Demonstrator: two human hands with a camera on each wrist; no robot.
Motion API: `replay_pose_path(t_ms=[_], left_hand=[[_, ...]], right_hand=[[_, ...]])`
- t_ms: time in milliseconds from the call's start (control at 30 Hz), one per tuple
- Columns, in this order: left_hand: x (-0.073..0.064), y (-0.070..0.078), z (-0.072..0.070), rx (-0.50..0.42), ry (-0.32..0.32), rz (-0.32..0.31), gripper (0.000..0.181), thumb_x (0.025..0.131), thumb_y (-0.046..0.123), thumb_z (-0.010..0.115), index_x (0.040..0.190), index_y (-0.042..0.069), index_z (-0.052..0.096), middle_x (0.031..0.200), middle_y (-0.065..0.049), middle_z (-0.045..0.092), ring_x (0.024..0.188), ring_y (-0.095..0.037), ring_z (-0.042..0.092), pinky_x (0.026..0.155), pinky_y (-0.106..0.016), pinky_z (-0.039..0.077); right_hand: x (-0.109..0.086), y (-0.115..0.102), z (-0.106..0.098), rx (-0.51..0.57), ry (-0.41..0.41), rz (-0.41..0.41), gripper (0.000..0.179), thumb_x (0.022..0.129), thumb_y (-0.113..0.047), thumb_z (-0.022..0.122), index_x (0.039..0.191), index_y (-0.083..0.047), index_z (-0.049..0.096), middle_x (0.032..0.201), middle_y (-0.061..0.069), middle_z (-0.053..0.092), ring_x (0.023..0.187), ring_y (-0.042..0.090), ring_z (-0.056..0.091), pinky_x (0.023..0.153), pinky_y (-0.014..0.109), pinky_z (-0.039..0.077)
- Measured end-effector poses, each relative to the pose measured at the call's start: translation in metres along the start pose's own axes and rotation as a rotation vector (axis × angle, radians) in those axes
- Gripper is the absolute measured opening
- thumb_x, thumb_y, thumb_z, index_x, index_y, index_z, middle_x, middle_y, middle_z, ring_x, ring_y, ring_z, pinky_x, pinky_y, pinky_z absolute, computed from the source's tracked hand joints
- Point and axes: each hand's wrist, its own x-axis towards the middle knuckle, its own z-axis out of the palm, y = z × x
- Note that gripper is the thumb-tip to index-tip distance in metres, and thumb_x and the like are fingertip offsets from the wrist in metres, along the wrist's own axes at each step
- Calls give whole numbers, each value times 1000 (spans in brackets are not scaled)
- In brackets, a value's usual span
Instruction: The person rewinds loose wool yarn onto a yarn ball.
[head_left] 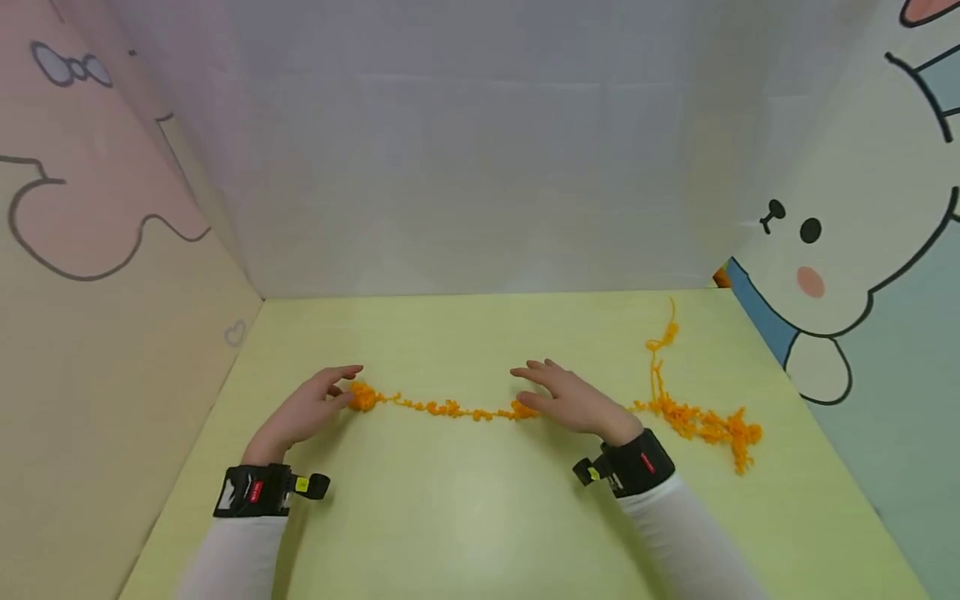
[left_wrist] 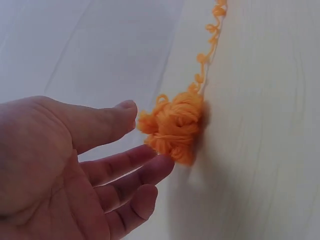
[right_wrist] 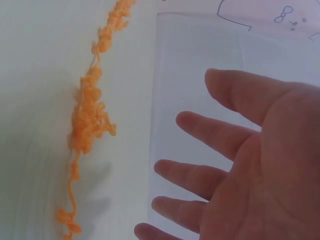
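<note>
before you is the white back wall (head_left: 465, 183), and at its foot the pale yellow table (head_left: 465, 517). across this table lies your orange yarn (head_left: 450, 410), a long knotty strand; its right part forms a tangled heap (head_left: 697, 422), to the right of both your hands. your right hand (head_left: 573, 402) is wide open with the fingers spread, holds nothing, and in the head view hides part of the strand. your left hand (head_left: 311, 408) is half open, thumb apart from the fingers, beside the small wound bundle (left_wrist: 175, 125) at the strand's left end; whether the fingertips touch it, i cannot tell.
</note>
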Motion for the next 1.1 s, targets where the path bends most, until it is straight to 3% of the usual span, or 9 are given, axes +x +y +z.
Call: replay_pose_path(t_ms=[200, 333, 500, 633, 767, 900, 1000, 1100], left_hand=[[12, -6, 15, 99, 28, 18, 39, 97, 14, 63, 134, 3, 57, 116, -14, 58, 90, -25, 52, 77, -41, 48], [16, -9, 18, 98, 61, -2, 30, 94, 17, 68, 120, 3, 62, 105, -10, 60, 88, -25, 53, 77, -41, 48], [19, -9, 17, 71, 97, -66, 33, 92, 23, 71, 117, 5, 58, 104, -10, 63, 89, -26, 56, 76, -41, 50], [18, -1, 18, 14, 121, -53, 35, 94, 26, 69, 123, 10, 56, 110, -9, 63, 94, -27, 58, 76, -41, 53], [23, 30, 24, -204, 145, 33, 36, 98, 30, 64, 129, 15, 54, 113, -7, 63, 96, -29, 62, 78, -43, 58], [33, 78, 34, -498, 150, 198, 39, 100, 27, 60, 135, 13, 52, 113, -12, 62, 93, -31, 64, 81, -36, 60], [40, 110, 43, -657, 137, 304, 38, 101, 21, 59, 137, 11, 53, 115, -16, 60, 90, -32, 63, 81, -29, 59], [42, 131, 52, -748, 134, 337, 37, 100, 17, 60, 136, 10, 56, 119, -18, 60, 92, -32, 62, 82, -27, 58]], right_hand=[[1, -9, 7, 9, -4, -6, 52, 105, -43, 46, 149, -17, 44, 157, 19, 30, 144, 39, 13, 114, 65, 20], [5, -16, 11, 3, -11, -17, 52, 105, -44, 46, 149, -17, 44, 157, 18, 30, 145, 38, 13, 115, 64, 21], [14, -21, 16, -11, -11, -37, 52, 104, -44, 47, 149, -17, 45, 157, 16, 31, 145, 37, 14, 115, 62, 22], [20, -26, 24, -16, -7, -50, 54, 104, -45, 47, 150, -18, 43, 157, 16, 31, 145, 37, 14, 115, 60, 24], [27, -37, 29, 12, 49, -82, 55, 104, -44, 47, 153, -22, 37, 157, 7, 33, 145, 28, 17, 116, 54, 27], [40, -57, 31, 126, 200, -184, 60, 103, -38, 52, 157, -25, 28, 155, -1, 36, 141, 16, 28, 113, 50, 34], [49, -70, 33, 238, 318, -268, 63, 103, -31, 55, 158, -26, 24, 151, 3, 44, 135, 13, 38, 107, 54, 41], [54, -79, 37, 331, 414, -315, 62, 102, -24, 56, 157, -26, 26, 138, 6, 57, 124, 13, 51, 102, 51, 48]])
